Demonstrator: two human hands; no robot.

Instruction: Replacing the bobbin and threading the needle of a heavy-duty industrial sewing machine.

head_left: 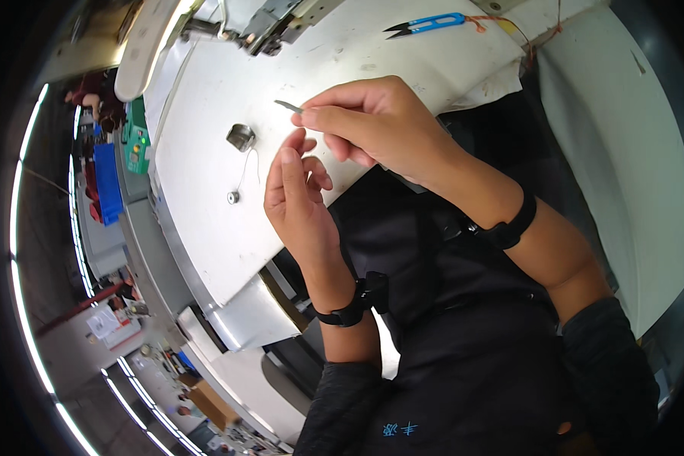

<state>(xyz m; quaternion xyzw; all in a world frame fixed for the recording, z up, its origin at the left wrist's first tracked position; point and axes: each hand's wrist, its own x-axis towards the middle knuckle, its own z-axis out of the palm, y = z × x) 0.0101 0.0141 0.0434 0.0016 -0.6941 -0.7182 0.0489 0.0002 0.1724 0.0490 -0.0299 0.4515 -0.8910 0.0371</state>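
I note my right hand [380, 121] pinching tweezers [289, 106] above the white worktop [205, 213], my left hand [296, 190] half-open just below, seemingly threading; steady alignment needed.
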